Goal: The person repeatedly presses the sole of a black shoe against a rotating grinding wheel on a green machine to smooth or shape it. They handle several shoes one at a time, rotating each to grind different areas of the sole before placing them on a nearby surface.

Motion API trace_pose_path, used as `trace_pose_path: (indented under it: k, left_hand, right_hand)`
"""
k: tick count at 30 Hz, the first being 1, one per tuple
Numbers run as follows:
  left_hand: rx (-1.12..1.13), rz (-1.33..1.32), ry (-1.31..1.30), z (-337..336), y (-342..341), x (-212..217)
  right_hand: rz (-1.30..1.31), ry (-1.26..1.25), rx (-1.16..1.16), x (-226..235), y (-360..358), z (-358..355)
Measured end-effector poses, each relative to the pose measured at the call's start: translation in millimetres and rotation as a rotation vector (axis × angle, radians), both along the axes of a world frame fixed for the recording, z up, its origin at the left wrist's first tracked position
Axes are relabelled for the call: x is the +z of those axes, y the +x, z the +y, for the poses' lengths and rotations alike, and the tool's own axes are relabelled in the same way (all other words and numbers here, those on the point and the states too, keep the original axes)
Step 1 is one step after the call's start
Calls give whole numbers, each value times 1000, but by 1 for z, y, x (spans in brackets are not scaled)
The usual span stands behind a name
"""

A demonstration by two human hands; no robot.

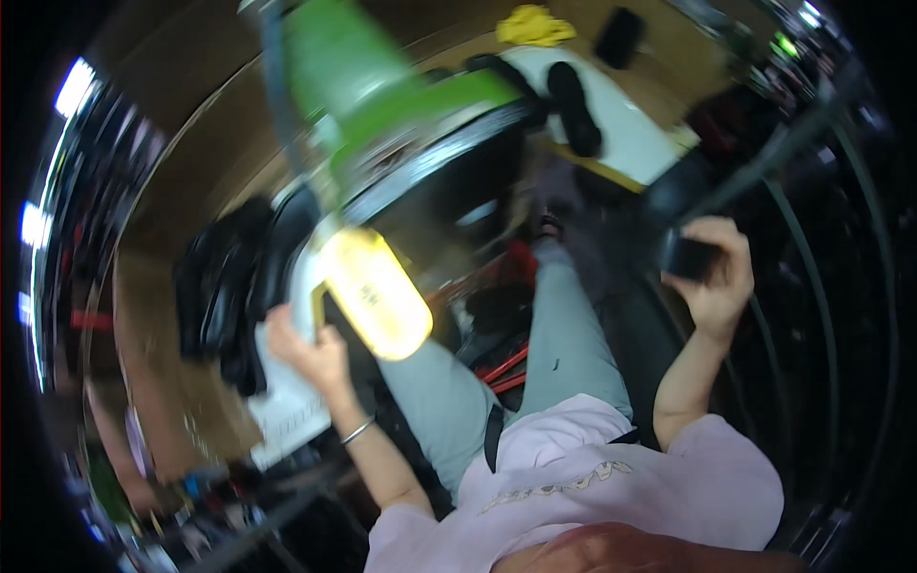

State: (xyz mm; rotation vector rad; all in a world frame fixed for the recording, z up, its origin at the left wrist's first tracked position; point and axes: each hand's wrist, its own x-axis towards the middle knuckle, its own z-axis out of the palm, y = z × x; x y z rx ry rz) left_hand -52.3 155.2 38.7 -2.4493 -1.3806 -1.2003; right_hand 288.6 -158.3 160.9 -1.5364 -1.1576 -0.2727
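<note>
My right hand (714, 270) is raised on the right with its fingers closed round a small black piece (690, 258). The piece looks short and rounded, and its kind is not clear. On the left, my left hand (310, 351) rests at the edge of a white tabletop (291, 406), thumb apart from the fingers and nothing visible between them. Just beyond it glows an oval lamp (377, 294). Several glossy black pieces (224, 286) lie beside that hand. Ahead stands a green machine (373, 95), blurred, with a dark front.
Cardboard walls (153, 315) enclose the left and far sides. A long black sole-shaped piece (574, 110) lies on a white board (635, 134) at the far right. Behind it are a yellow cloth (535, 27) and a dark block (619, 38). Metal bars (788, 220) curve along the right.
</note>
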Motion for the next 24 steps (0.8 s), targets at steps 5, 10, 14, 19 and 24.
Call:
trace_pose_path:
  k: [5,10,14,19,24]
  left_hand:
    - [169,333,-65,64,-25,1]
    - [46,73,6,68,-37,11]
    - [57,-672,-265,-36,-74,48]
    - [-246,-758,-515,-133,-37,73]
    - [-514,-936,-1150,-146,58,42]
  right_hand:
    - [-208,72,-241,-42,123,23]
    - [-234,-120,-309,-136,235,55]
    - [-331,-410,-307,-173,226,84]
    - [-233,-363,-205,-123,101,68]
    - [522,-658,859,-151,-27,37]
